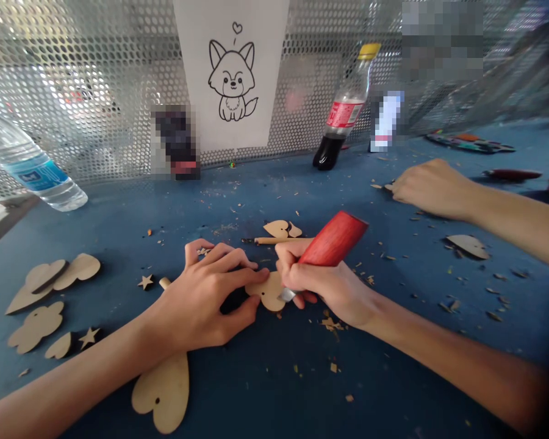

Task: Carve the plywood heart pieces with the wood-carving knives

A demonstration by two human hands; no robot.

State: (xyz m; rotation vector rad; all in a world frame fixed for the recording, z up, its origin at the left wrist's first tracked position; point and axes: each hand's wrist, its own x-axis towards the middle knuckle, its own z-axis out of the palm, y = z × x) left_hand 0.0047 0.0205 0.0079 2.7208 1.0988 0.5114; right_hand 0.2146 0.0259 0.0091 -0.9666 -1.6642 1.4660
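Note:
Between my two hands a small pale wooden cutout (pixel 271 294) with rounded lobes and a small hole lies on the blue table. The thumb and forefinger of my left hand (pixel 208 292) grip its left side, pinning it down. My right hand (pixel 322 283) is closed round a carving knife (pixel 336 239) with a thick red wooden handle, tilted up to the right. Its short metal blade touches the cutout's right edge. Under my left wrist lies a larger wooden heart (pixel 165 393) with a hole. A thin wooden stick (pixel 281 241) and a small wooden heart (pixel 277 228) lie just beyond my hands.
More wooden cutouts (pixel 39 326) and stars (pixel 89 337) lie at left. Wood chips (pixel 332 323) litter the blue table (pixel 238 378). A water bottle (pixel 46 177), a cola bottle (pixel 343 113) and a fox drawing (pixel 233 79) stand behind. Another person's hand (pixel 432 189) works at right.

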